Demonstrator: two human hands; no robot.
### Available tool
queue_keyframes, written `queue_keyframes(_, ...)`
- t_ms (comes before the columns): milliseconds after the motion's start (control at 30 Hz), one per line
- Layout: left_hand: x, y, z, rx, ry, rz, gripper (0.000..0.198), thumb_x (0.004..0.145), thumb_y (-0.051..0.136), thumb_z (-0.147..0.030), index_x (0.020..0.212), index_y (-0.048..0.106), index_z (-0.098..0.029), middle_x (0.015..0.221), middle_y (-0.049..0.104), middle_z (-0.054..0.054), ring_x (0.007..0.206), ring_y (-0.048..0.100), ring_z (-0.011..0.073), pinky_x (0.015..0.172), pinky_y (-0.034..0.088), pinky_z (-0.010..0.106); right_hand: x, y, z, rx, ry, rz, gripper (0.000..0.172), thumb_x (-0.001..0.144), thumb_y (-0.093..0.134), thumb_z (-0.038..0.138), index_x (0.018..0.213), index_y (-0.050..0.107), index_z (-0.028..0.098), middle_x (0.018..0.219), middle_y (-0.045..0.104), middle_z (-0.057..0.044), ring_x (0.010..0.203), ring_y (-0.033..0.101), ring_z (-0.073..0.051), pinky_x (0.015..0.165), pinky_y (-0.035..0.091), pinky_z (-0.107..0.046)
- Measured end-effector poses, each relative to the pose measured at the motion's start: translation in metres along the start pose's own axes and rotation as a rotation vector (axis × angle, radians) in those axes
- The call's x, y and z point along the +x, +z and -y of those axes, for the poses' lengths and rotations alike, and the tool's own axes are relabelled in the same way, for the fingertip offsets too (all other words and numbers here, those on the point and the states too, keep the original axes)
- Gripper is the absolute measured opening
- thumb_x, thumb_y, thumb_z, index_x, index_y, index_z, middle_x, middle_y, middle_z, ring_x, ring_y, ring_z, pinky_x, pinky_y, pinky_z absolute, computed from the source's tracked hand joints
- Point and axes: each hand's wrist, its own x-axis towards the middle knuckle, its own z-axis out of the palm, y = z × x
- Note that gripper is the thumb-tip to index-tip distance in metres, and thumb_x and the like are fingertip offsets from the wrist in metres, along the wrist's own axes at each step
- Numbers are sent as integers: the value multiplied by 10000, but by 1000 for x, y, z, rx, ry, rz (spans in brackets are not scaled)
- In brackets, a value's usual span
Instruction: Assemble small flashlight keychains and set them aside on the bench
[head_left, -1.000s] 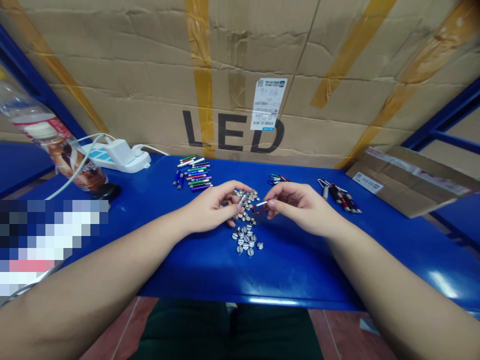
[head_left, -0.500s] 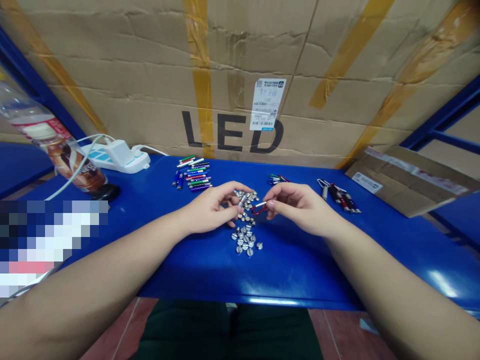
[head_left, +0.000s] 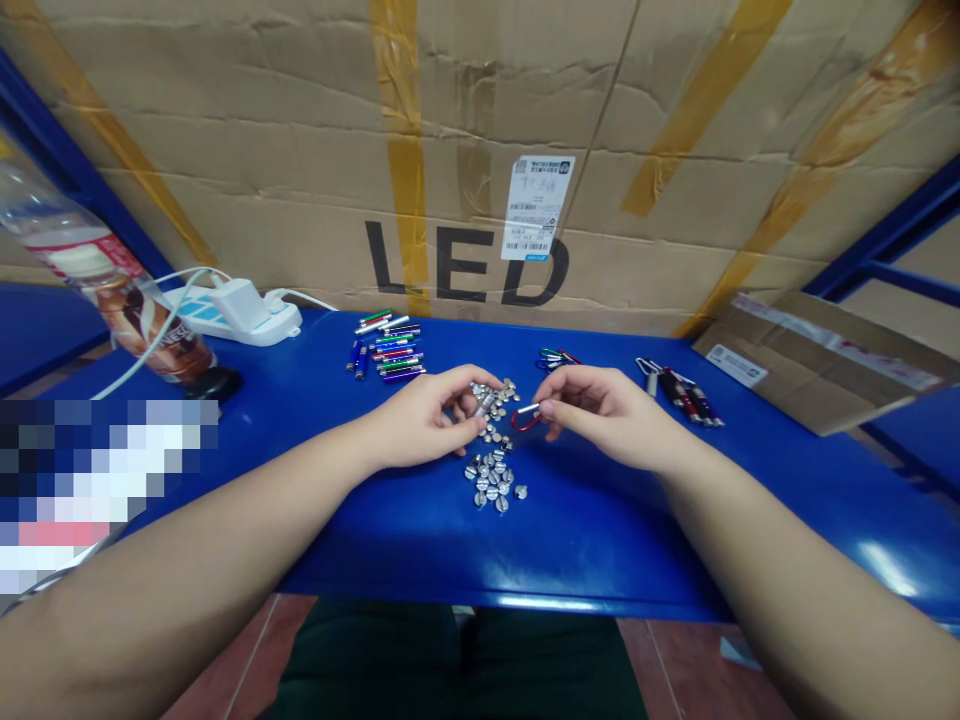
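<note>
My left hand [head_left: 435, 412] is closed around a short silver metal tube [head_left: 485, 404], its end showing between thumb and fingers. Pinched between the thumb and fingertips of my right hand [head_left: 592, 408] is a small red carabiner clip [head_left: 524, 419] with a silver straight side. A narrow gap separates the clip from the tube. Beneath and in front of my hands lie several slotted silver screw caps [head_left: 492, 478]. Small button cells [head_left: 510, 391] or similar round metal pieces are heaped behind them, partly hidden by my left hand.
Coloured metal tubes [head_left: 394, 350] lie at the back left. Behind my right hand are more carabiner clips [head_left: 559, 357]; assembled pen-like pieces with clips [head_left: 686, 398] lie farther right. A power strip [head_left: 274, 325], a bottle [head_left: 150, 320] and a cardboard box [head_left: 825, 360] stand around the blue table [head_left: 420, 560].
The red carabiner clip has shifted slightly right, away from the tube, and its loop hangs lower. My left hand still holds the silver tube in nearly the same place.
</note>
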Motion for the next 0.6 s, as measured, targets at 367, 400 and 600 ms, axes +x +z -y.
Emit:
queue_keyframes(367, 1, -5, 6, -59, -55, -103, 390, 888, 682, -228, 1269, 602, -207, 777, 568, -26, 604, 644, 113, 506, 613, 214, 2, -4, -4, -77, 67, -33, 216, 810, 784, 370, 860, 684, 186, 770, 730, -38, 626, 662, -151, 632, 569, -297)
queue_keyframes(400, 1, -5, 6, -61, -55, -101, 389, 886, 682, -226, 1267, 603, -208, 776, 570, -26, 601, 646, 112, 503, 613, 214, 2, -4, -5, -87, 68, -28, 215, 813, 779, 373, 860, 683, 186, 779, 733, -42, 627, 659, -150, 630, 565, -296)
queue_keyframes(600, 1, -6, 4, -40, -81, -100, 389, 876, 668, -200, 1261, 615, -208, 778, 572, -27, 604, 656, 117, 510, 626, 228, 3, -4, -6, -130, 85, -28, 219, 818, 755, 386, 856, 679, 184, 788, 718, -44, 628, 645, -148, 635, 559, -301)
